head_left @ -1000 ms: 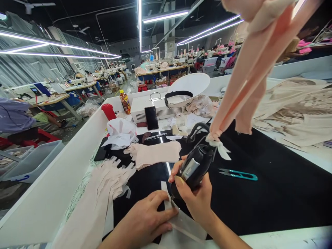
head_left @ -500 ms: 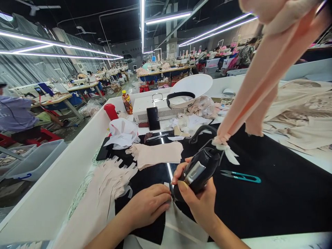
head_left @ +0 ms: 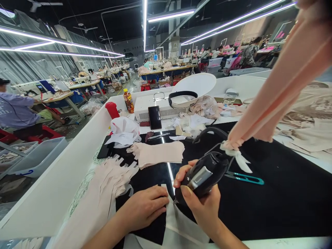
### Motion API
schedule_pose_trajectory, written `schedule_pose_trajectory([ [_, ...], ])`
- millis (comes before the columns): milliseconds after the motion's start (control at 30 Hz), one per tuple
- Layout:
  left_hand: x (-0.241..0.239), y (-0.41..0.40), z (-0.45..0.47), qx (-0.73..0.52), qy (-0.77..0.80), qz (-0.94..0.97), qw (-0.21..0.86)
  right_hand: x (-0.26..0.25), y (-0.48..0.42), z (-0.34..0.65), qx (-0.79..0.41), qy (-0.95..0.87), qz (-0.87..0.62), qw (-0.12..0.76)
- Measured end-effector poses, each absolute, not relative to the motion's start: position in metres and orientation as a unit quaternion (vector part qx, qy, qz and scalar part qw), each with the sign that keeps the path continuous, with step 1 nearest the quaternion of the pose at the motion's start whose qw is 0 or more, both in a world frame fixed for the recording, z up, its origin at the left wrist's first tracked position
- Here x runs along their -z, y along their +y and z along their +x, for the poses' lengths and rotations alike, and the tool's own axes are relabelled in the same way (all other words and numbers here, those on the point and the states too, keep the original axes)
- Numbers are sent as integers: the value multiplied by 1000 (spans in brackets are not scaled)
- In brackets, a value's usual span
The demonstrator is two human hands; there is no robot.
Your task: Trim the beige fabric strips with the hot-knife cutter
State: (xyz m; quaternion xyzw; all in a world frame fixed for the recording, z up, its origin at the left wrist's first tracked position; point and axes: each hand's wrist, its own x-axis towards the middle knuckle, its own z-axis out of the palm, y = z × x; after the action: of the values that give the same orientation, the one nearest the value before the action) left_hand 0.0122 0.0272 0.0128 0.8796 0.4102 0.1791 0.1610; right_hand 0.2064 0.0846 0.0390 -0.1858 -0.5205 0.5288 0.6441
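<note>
My right hand (head_left: 201, 199) is wrapped around a black corded handheld tool (head_left: 204, 173) with a silver plate on its side. The tool's narrow tip points down at a pale strip of fabric (head_left: 172, 211) on the black table surface. A peach cloth band (head_left: 275, 86) is knotted at the tool's cord end and rises to the upper right. My left hand (head_left: 145, 209) lies palm down, fingers stretched out, with fingertips on the strip's left edge just left of the tip. Beyond both hands lies a stack of pale pink fabric pieces (head_left: 159, 154).
Teal thread snips (head_left: 245, 178) lie right of the tool. More cut fabric (head_left: 103, 186) is heaped at left, beside the white side wall (head_left: 52, 193). A phone (head_left: 155, 117) leans on a white box (head_left: 144, 107) near a bottle (head_left: 128, 101). Pale cloth (head_left: 306, 128) covers the right.
My right hand and the tool have shifted slightly right and tilted a little, with the tip slightly away from my left fingers. The left fingers are flatter. The view has shifted slightly.
</note>
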Motion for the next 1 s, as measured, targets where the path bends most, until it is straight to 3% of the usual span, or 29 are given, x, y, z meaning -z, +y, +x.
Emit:
schedule_pose_trajectory([
  [1000,-12,24,13,-191,413,875,162,-42,98,195,-516,-511,-203,657],
])
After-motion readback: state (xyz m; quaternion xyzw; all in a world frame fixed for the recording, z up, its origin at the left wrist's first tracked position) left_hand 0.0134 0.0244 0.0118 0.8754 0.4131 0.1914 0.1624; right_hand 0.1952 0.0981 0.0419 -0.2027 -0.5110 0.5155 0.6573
